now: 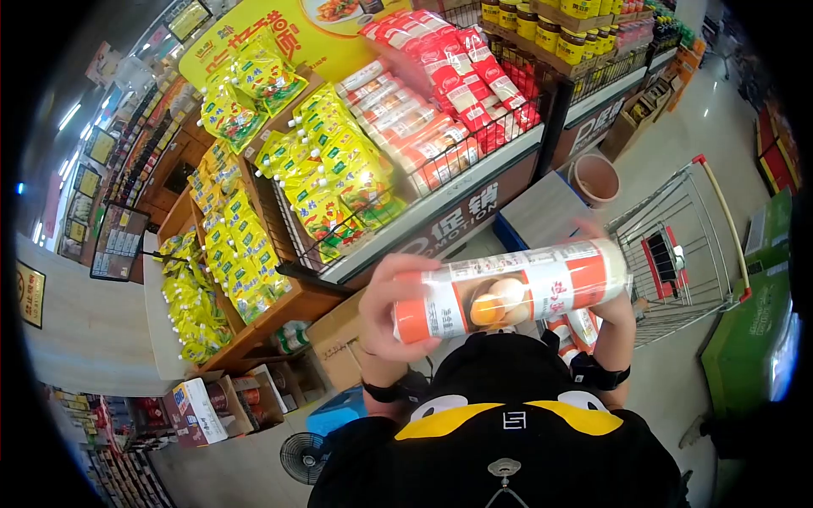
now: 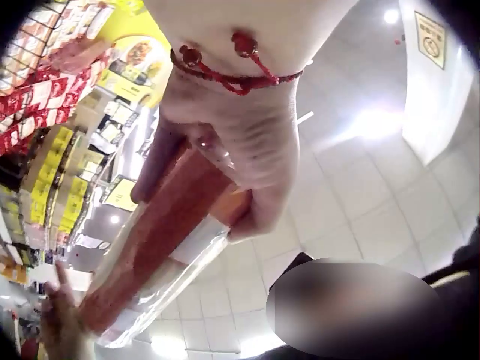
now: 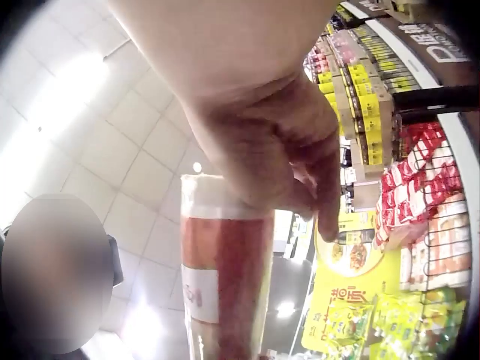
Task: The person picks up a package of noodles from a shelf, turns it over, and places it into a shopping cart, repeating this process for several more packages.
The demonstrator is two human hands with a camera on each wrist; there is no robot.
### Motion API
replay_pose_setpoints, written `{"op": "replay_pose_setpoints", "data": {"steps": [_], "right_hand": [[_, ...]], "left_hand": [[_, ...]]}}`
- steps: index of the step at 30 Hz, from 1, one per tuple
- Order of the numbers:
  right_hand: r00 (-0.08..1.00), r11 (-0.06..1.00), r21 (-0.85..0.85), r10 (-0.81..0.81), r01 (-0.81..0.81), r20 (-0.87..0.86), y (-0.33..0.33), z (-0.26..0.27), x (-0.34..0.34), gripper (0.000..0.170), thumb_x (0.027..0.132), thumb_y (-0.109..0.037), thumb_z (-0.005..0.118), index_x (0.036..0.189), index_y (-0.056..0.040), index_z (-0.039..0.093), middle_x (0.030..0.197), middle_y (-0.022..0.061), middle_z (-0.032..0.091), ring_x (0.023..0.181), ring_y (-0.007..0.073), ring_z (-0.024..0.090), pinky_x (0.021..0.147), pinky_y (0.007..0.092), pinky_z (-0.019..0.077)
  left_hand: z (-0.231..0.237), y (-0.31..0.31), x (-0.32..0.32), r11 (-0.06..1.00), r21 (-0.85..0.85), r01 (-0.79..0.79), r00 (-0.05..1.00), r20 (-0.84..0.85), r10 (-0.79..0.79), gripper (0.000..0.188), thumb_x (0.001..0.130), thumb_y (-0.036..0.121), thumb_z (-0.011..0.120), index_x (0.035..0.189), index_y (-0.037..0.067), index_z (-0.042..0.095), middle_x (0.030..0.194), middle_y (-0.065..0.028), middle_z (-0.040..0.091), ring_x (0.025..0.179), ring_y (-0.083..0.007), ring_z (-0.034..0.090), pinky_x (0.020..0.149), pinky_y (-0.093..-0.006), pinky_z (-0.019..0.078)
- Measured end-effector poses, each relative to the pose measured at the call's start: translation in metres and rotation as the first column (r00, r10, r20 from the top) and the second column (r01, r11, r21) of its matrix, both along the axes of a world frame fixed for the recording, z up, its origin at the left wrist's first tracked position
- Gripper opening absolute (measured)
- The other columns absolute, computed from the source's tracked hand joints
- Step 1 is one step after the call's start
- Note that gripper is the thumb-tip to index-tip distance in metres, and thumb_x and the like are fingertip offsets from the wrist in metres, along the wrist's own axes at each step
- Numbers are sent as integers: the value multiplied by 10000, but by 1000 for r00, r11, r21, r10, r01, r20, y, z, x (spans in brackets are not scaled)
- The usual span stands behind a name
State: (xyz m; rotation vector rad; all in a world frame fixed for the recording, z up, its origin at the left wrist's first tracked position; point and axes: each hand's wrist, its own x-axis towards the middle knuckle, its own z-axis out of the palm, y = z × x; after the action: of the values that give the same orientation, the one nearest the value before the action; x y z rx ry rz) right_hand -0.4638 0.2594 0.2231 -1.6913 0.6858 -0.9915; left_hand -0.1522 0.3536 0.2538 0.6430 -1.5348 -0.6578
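A cylindrical pack of egg noodles (image 1: 508, 292), orange and white with an egg picture, is held crosswise in front of the chest. My left hand (image 1: 389, 309) grips its left end, the fingers wrapped round the wrapper as the left wrist view shows. At the other end is my right hand (image 1: 616, 305), mostly hidden behind the pack in the head view. Seen from the right wrist, the pack lies against the thumb side of the right hand (image 3: 277, 150), whose fingers extend past it. More orange-and-white packs (image 1: 580, 326) show below, near the right forearm.
A wire shopping cart (image 1: 677, 245) stands at the right. Ahead, a wire-fronted promotion shelf (image 1: 432, 224) holds similar noodle packs (image 1: 398, 110), red-and-white bags (image 1: 453, 68) and yellow pouches (image 1: 339, 169). A floor fan (image 1: 303, 457) and cardboard boxes (image 1: 224, 406) are at lower left.
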Motion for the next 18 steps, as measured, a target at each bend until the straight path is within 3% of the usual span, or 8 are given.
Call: {"op": "replay_pose_setpoints", "data": {"steps": [2,3,6,7,10,14,15,18], "right_hand": [[984,968,181,175,-175,17,11,6,-4,843,669,-151,807,1358,-16,340,1206,117,538,1101,149,517,931,285,411],[936,911,271,244,-311,254,15,3,-3,851,662,-225,824,1341,-16,356,1176,111,530,1100,173,519,932,298,410],[948,924,304,147,-234,282,21,-8,3,780,687,-301,803,1289,-12,398,1176,110,518,1086,187,523,928,306,412],[949,908,391,22,-150,314,24,-16,5,703,664,-298,793,1204,-5,450,1162,132,509,1058,209,532,908,314,428],[939,982,186,-50,-16,341,24,-9,7,645,620,-248,789,1128,5,484,1155,183,501,1032,233,543,881,323,446],[872,991,-80,-59,112,486,21,-1,7,622,518,-174,817,1043,-53,507,1121,215,484,989,281,559,839,364,493],[866,984,-120,-57,133,497,20,0,5,630,484,-148,829,1021,-77,507,1111,213,484,983,294,561,823,382,508],[889,963,-224,-32,150,457,16,3,1,632,491,-151,832,1026,-89,503,1114,216,483,986,297,561,816,389,508]], "left_hand": [[18,12,5,994,-55,-92,975,198,102,523,565,154,796,1048,80,609,1151,-233,536,981,-315,562,850,-385,440],[25,15,10,999,-32,-31,962,270,38,445,583,144,794,1000,93,645,1168,-216,524,952,-321,578,840,-381,446],[28,15,15,986,-102,131,924,373,-84,356,633,103,770,976,101,674,1195,-194,500,1008,-329,554,852,-376,443],[31,13,14,974,-135,181,909,401,-113,316,660,81,754,968,104,685,1205,-185,488,1037,-332,540,858,-377,442],[28,17,15,989,-41,144,871,479,-107,317,669,59,747,977,96,681,1198,-184,487,1076,-334,517,870,-391,438],[10,11,4,998,-15,-57,981,186,59,532,643,117,814,1123,106,587,1214,-187,485,1098,-309,507,868,-374,441],[9,9,9,998,-25,-64,967,247,68,630,628,143,834,1177,107,527,1232,-201,486,1095,-304,517,868,-373,442],[-11,4,7,998,-32,-63,988,137,66,646,621,133,835,1182,98,515,1245,-221,484,1077,-313,536,873,-371,442]]}}
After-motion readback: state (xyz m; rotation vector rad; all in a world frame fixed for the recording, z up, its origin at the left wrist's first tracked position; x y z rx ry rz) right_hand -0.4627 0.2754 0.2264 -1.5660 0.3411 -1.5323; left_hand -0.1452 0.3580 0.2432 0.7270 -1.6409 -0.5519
